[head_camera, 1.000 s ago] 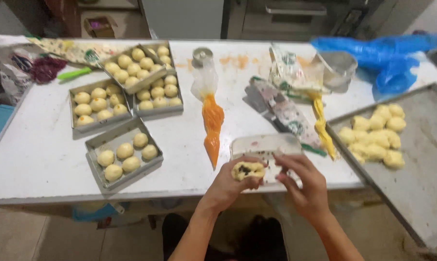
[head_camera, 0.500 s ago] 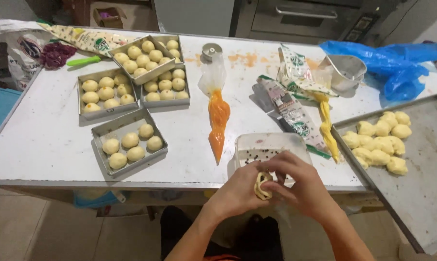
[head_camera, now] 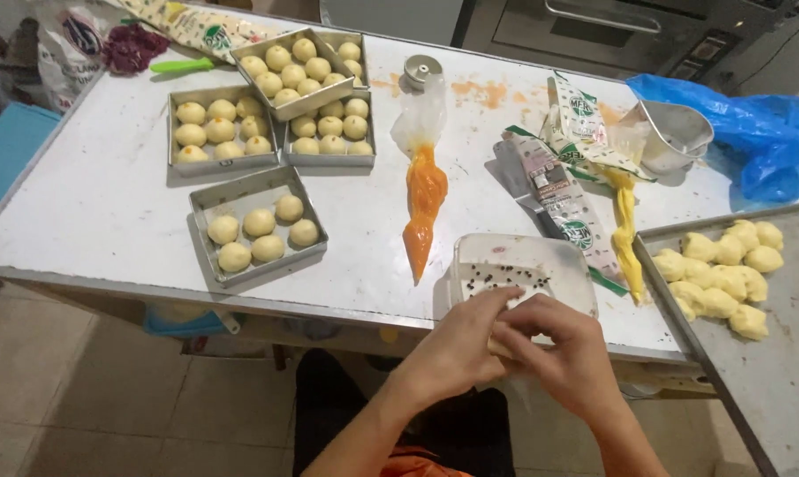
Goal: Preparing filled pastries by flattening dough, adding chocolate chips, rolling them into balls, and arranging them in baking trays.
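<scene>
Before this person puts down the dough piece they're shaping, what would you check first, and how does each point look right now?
1. Dough piece enclosed by left hand and right hand: ok, though the dough itself is hidden.
2. Free space in the nearest tray, holding five balls: ok.
3. Orange piping bag lying clear of the hands: ok.
4. Clear container of dark bits within reach: ok.
5. Seam of the dough closed: cannot tell.

White worktable (head_camera: pixel 81 221) on a beige tiled floor (head_camera: pixel 108 415) (possibly an oven (head_camera: pixel 611 26) behind).
</scene>
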